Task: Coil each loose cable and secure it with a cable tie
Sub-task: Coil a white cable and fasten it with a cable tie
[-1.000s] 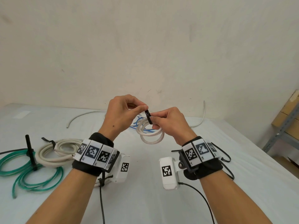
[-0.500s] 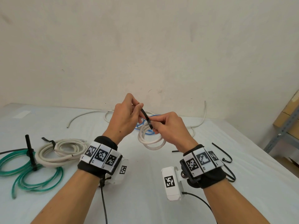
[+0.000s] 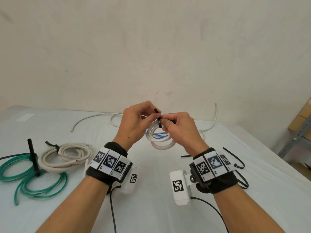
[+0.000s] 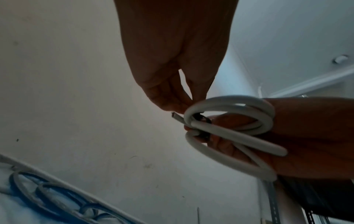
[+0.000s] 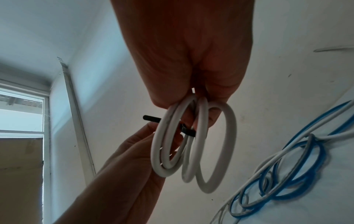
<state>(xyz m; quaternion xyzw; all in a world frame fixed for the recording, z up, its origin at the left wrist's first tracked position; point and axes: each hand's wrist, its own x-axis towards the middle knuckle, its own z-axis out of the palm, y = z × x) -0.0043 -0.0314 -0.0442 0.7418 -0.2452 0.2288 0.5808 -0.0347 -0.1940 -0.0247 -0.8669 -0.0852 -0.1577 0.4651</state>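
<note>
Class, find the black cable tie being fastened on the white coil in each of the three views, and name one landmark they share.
Head: black cable tie centre, between the fingertips of both hands.
Left wrist: tie right of centre, mostly hidden behind the coil.
Right wrist: tie centre, its tail poking left.
Shared landmark: the white coil it wraps.

Bare tabletop (image 3: pixel 151 190) lies between beige coil (image 3: pixel 65 157) and loose ties (image 3: pixel 235 158).

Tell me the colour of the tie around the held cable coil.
Black cable tie; clearest in the right wrist view.
</note>
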